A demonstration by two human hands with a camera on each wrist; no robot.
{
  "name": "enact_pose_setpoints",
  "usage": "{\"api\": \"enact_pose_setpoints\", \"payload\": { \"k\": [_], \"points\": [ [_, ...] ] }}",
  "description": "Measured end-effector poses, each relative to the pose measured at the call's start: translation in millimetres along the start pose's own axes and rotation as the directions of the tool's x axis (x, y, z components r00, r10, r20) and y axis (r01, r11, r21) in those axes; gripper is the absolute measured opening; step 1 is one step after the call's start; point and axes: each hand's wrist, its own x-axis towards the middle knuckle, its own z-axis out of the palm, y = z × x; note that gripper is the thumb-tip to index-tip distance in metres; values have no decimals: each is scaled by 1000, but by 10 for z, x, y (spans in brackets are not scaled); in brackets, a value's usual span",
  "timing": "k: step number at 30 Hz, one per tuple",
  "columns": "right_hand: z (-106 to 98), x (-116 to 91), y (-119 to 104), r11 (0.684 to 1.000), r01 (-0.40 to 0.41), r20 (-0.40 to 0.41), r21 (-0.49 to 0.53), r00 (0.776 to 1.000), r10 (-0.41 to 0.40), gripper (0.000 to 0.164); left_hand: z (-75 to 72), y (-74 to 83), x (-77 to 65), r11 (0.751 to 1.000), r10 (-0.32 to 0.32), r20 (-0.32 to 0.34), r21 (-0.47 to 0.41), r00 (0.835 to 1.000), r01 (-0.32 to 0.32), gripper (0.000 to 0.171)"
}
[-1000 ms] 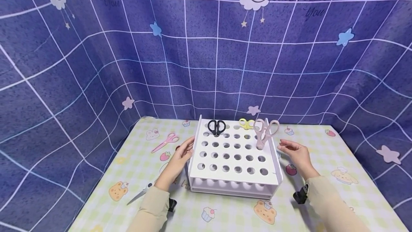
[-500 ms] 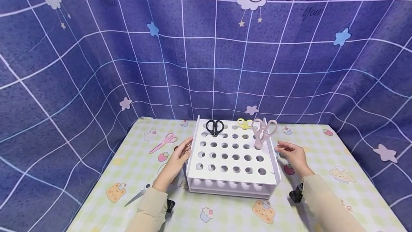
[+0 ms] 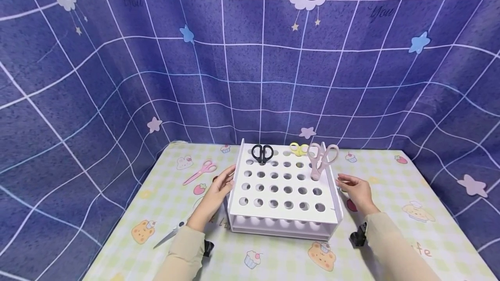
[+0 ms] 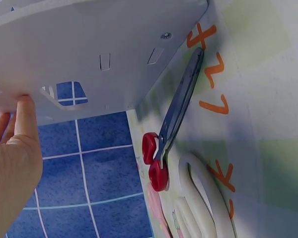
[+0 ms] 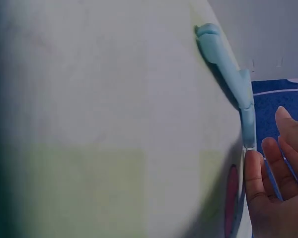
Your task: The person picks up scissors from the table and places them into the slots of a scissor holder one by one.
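Observation:
A white rack [image 3: 281,211] with rows of round holes stands mid-table. Black scissors [image 3: 260,159], yellow scissors [image 3: 298,154] and dusty-pink scissors [image 3: 315,173] stand in its back holes, handles up. My left hand [image 3: 212,196] rests against the rack's left side; in the left wrist view a fingertip touches the panel. Red-handled scissors [image 4: 159,176] lie beside it, near white loops [image 4: 221,213] that look like a handle. My right hand [image 3: 357,192] is beside the rack's right side. In the right wrist view its fingertips reach the near end of a light-blue plastic thing [image 5: 231,74], kind unclear.
Pink scissors [image 3: 200,172] lie on the table's left part. Another pair, with a metal blade [image 3: 168,235], lies partly hidden by the left sleeve. A patterned cloth [image 3: 289,255] covers the table, and a blue grid curtain [image 3: 250,68] hangs behind.
My right hand has moved slightly nearer the rack's right side and the light-blue thing. The left hand and the rack stay in place; the head view shifts slightly.

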Motion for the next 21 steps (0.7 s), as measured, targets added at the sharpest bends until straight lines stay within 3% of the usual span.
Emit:
{"api": "enact_pose_setpoints", "payload": {
  "k": [16, 21],
  "points": [
    [18, 77, 69, 996, 20, 7, -89, 1000, -20, 37, -13, 14, -2, 1000, -9, 4, 11, 1000, 8, 52],
    [31, 83, 66, 982, 39, -4, -185, 999, -41, 33, -9, 5, 4, 1000, -3, 5, 4, 1000, 3, 52]
  ]
}}
